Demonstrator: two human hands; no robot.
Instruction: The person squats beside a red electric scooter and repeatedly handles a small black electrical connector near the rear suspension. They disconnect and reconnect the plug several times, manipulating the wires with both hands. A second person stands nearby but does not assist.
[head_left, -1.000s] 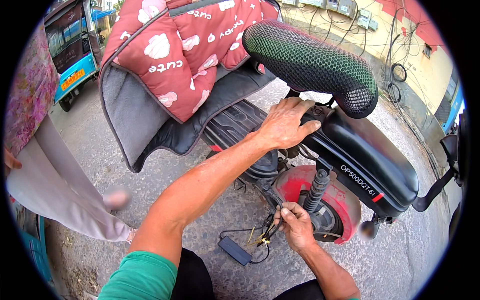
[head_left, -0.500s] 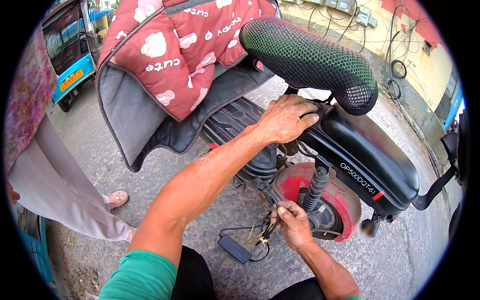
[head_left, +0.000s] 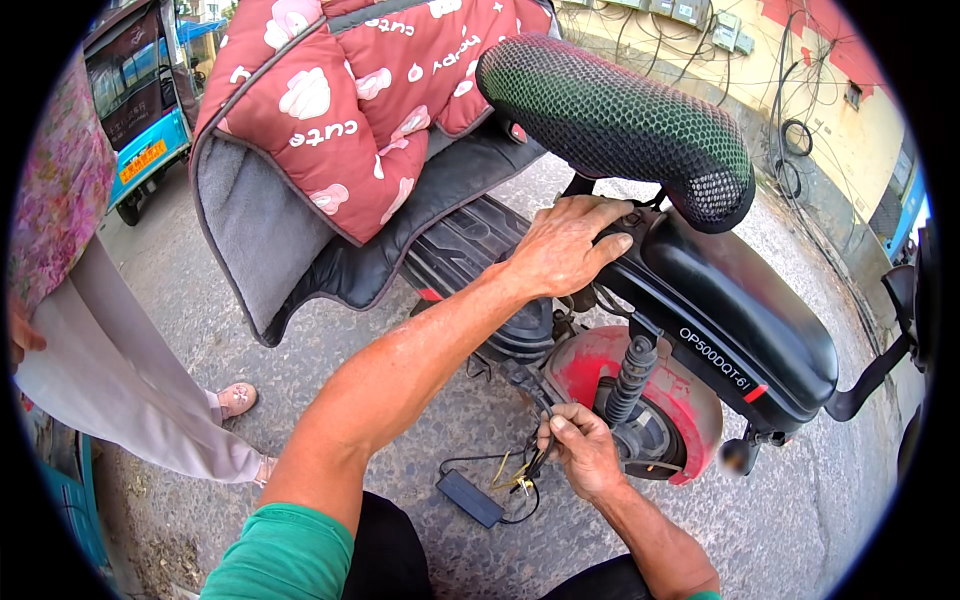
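Observation:
My left hand (head_left: 570,245) lies on the front of the electric scooter's black body (head_left: 740,300), just under the seat, fingers stretched out and holding nothing. Lower down, beside the red rear fender (head_left: 580,368), my right hand (head_left: 588,455) pinches a thin black cable (head_left: 538,462) between thumb and fingers; its far end is hard to make out. From the bundle below that hand, a cord runs to a black box-shaped power adapter (head_left: 470,498) on the ground. A yellowish tie (head_left: 520,484) is around the bundle.
A mesh-covered seat (head_left: 620,120) overhangs my left hand. A red padded windshield cover (head_left: 350,110) drapes over the scooter's front. The shock absorber (head_left: 632,380) stands near my right hand. At left stands a person in pale trousers (head_left: 150,370); behind is a blue vehicle (head_left: 150,150).
The standing person's hand at the far left has risen. My left hand has shifted very slightly on the scooter body; my right hand keeps its pinch on the cable.

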